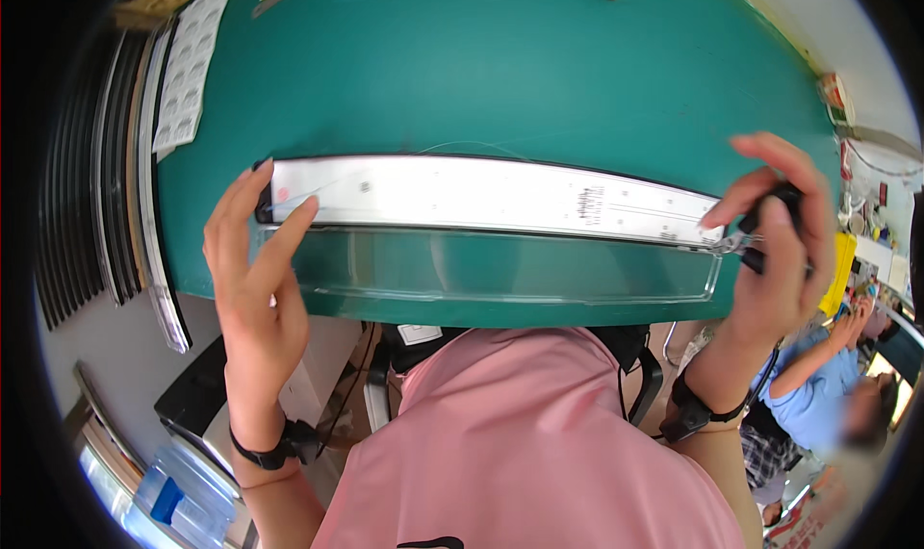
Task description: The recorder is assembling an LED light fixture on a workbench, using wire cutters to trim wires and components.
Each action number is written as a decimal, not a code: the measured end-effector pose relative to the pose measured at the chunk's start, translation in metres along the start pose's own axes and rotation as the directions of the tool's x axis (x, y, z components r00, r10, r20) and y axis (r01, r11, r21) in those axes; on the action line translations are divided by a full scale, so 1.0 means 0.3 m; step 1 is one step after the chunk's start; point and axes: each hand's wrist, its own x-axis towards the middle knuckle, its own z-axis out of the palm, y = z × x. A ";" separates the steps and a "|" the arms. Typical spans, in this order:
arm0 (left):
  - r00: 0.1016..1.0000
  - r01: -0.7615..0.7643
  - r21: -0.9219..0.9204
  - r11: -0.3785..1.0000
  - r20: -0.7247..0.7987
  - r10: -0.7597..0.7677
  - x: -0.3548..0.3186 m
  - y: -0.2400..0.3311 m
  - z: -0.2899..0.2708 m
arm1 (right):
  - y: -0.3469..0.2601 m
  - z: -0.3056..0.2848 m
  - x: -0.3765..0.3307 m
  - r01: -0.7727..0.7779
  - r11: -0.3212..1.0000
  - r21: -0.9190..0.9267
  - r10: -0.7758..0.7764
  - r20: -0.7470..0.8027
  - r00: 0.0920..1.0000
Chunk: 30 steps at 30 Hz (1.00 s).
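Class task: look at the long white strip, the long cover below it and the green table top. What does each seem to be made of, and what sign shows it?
White strip: probably a thin circuit board, matt white with small dark marks.
Long cover: clear plastic, glossy; the green shows through.
Table top: looks like a smooth green mat, with soft sheen.

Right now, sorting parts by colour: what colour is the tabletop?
Green tabletop, clearest in the head view.
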 end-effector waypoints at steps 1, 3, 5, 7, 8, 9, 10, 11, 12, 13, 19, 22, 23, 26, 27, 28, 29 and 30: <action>0.998 0.049 -0.182 0.982 -0.022 -0.054 0.011 0.023 -0.003 | 0.053 -0.082 0.001 0.101 0.993 0.056 -0.098 -0.054 0.994; 0.993 0.105 -0.305 0.946 -0.019 -0.117 0.086 0.137 -0.045 | 0.120 -0.173 -0.005 0.199 0.971 0.132 -0.184 -0.119 0.976; 0.992 0.048 -0.493 0.869 0.126 0.017 0.215 0.256 -0.033 | 0.161 -0.240 -0.020 0.287 0.957 0.048 -0.279 -0.133 0.951; 0.964 -0.171 -0.385 0.907 0.124 0.234 0.346 0.363 0.057 | 0.183 -0.251 -0.024 0.288 0.954 0.080 -0.274 -0.150 0.950; 0.938 -0.243 -0.307 0.920 0.166 0.303 0.402 0.410 0.096 | 0.209 -0.249 -0.014 0.274 0.957 0.100 -0.252 -0.188 0.949; 0.939 -0.280 -0.241 0.929 0.135 0.317 0.445 0.452 0.155 | 0.238 -0.239 -0.003 0.264 0.957 0.124 -0.233 -0.223 0.947; 0.935 -0.318 -0.177 0.932 0.103 0.339 0.485 0.483 0.222 | 0.268 -0.226 0.005 0.281 0.944 0.175 -0.234 -0.246 0.940; 0.933 -0.323 -0.159 0.933 0.109 0.342 0.518 0.506 0.268 | 0.289 -0.221 0.013 0.285 0.940 0.190 -0.232 -0.258 0.938; 0.937 -0.324 -0.123 0.938 0.099 0.336 0.546 0.528 0.313 | 0.307 -0.224 0.013 0.305 0.934 0.186 -0.254 -0.253 0.933; 0.940 -0.324 -0.085 0.942 0.088 0.331 0.564 0.548 0.332 | 0.316 -0.226 0.011 0.325 0.928 0.184 -0.276 -0.249 0.929; 0.915 -0.391 -0.097 0.915 0.067 0.398 0.619 0.565 0.302 | 0.319 -0.226 -0.009 0.330 0.930 0.159 -0.273 -0.298 0.914; 0.901 -0.368 -0.144 0.919 0.188 0.390 0.612 0.560 0.272 | 0.319 -0.244 -0.020 0.360 0.922 0.143 -0.309 -0.287 0.907; 0.875 -0.364 -0.182 0.914 0.269 0.402 0.605 0.563 0.265 | 0.311 -0.252 -0.026 0.347 0.929 0.129 -0.312 -0.231 0.922; 0.858 -0.401 -0.210 0.892 0.255 0.446 0.587 0.587 0.310 | 0.300 -0.256 -0.038 0.318 0.941 0.117 -0.297 -0.171 0.940; 0.849 -0.419 -0.189 0.888 0.266 0.457 0.587 0.594 0.319 | 0.297 -0.258 -0.040 0.302 0.945 0.121 -0.281 -0.166 0.945; 0.849 -0.419 -0.191 0.887 0.265 0.458 0.586 0.600 0.321 | 0.304 -0.255 -0.034 0.302 0.946 0.119 -0.281 -0.166 0.945; 0.838 -0.443 -0.138 0.886 0.289 0.464 0.582 0.603 0.323 | 0.317 -0.248 -0.026 0.334 0.935 0.118 -0.311 -0.181 0.933; 0.827 -0.465 -0.085 0.881 0.312 0.467 0.575 0.605 0.325 | 0.323 -0.243 -0.023 0.367 0.923 0.118 -0.341 -0.196 0.919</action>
